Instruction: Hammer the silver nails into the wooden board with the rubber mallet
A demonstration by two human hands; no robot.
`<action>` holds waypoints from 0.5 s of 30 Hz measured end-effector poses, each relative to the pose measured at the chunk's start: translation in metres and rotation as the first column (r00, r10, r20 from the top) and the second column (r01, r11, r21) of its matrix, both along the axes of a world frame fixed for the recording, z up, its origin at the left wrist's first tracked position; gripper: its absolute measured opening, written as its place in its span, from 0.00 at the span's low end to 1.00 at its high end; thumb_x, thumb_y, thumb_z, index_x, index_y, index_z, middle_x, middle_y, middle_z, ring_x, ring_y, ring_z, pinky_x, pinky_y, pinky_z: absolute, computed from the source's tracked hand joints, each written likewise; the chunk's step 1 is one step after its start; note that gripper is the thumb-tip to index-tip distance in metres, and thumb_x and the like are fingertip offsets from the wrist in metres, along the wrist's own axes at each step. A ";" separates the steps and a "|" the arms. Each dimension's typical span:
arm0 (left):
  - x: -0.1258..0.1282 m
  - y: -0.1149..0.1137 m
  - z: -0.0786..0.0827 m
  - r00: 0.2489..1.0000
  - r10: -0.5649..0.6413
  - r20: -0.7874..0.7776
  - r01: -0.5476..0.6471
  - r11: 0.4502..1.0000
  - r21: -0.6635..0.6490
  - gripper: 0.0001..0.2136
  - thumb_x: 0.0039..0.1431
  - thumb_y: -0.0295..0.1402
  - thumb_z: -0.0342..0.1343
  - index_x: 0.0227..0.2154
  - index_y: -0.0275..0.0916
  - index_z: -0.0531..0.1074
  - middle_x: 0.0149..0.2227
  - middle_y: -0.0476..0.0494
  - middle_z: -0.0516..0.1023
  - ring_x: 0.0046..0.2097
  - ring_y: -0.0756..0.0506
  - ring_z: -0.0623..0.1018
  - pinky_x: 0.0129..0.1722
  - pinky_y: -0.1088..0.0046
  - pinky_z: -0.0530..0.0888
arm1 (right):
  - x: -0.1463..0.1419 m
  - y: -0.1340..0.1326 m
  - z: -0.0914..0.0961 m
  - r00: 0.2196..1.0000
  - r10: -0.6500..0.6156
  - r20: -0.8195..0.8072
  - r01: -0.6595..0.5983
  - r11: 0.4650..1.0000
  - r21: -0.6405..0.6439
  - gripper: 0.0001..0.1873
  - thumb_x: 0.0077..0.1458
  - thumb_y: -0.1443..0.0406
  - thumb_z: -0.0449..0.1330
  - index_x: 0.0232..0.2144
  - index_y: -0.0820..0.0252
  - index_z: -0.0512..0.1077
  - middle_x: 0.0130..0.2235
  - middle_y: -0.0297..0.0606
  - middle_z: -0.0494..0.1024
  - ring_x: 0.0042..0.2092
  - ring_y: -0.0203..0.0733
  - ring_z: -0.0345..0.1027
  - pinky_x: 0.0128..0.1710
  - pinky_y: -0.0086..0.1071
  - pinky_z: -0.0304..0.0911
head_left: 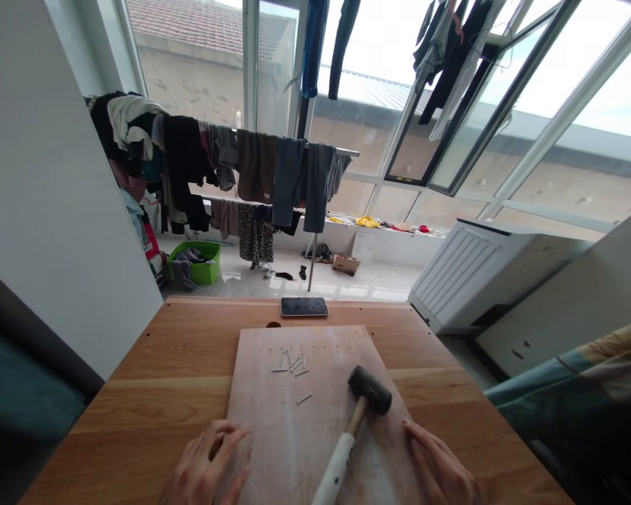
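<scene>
A flat wooden board (273, 435) lies on the table in front of me. My left hand (207, 463) is at its left edge, fingers bent and apart, fingertips touching the edge. Along the right edge rests my right hand (439, 463), fingers extended, their tips against the board. Neither hand is around the hammer (369, 390), which lies slantwise on the board, black head up and to the right, pale handle toward me. Several loose nails (294, 363) form a small pile on the upper part, and a single nail (304, 398) lies apart below them. Small holes or dots run in a row near the far edge.
The wooden table (152, 414) extends around the board. A phone (303, 306) lies flat at its far edge. Beyond are a drying rack with clothes (257, 165), a green basket (210, 265) and a white ribbed cabinet-like unit (457, 270). A wall (73, 182) stands at left.
</scene>
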State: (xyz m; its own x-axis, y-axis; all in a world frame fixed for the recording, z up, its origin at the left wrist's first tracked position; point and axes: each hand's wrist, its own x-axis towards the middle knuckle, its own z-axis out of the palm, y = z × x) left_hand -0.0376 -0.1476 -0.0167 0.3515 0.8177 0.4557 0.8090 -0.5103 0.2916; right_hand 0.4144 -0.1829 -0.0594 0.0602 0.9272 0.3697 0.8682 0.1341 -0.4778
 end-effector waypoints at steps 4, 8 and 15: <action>0.038 0.009 0.003 0.993 -0.113 -0.027 0.112 0.993 -0.035 0.15 0.63 0.41 0.53 0.52 0.51 0.71 0.53 0.44 0.77 0.50 0.42 0.80 0.48 0.70 0.79 | 0.036 -0.007 0.003 0.988 -0.148 -0.038 0.145 0.987 -0.075 0.23 0.63 0.53 0.51 0.50 0.57 0.78 0.51 0.40 0.80 0.54 0.49 0.75 0.57 0.39 0.68; 0.055 0.019 -0.001 0.993 -0.103 -0.059 0.099 0.993 -0.066 0.13 0.64 0.39 0.53 0.50 0.49 0.72 0.54 0.43 0.76 0.52 0.41 0.79 0.49 0.64 0.79 | 0.045 -0.009 0.012 0.982 -0.168 -0.091 0.151 0.973 -0.173 0.25 0.63 0.52 0.51 0.52 0.57 0.77 0.53 0.40 0.79 0.56 0.49 0.72 0.61 0.41 0.63; 0.059 0.027 0.009 0.995 -0.051 -0.089 0.029 0.973 -0.229 0.13 0.66 0.37 0.49 0.50 0.45 0.73 0.55 0.42 0.75 0.52 0.42 0.78 0.50 0.65 0.77 | 0.039 -0.010 0.014 0.980 -0.155 -0.128 0.125 0.969 -0.214 0.27 0.64 0.52 0.50 0.58 0.56 0.72 0.60 0.38 0.72 0.63 0.50 0.62 0.64 0.43 0.58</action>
State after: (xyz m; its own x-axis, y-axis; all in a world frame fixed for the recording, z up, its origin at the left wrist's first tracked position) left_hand 0.0219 -0.1207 -0.0078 0.4181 0.8805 0.2234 0.8185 -0.4719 0.3277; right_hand 0.4530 -0.1934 -0.0454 0.2331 0.9606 0.1516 0.7921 -0.0971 -0.6026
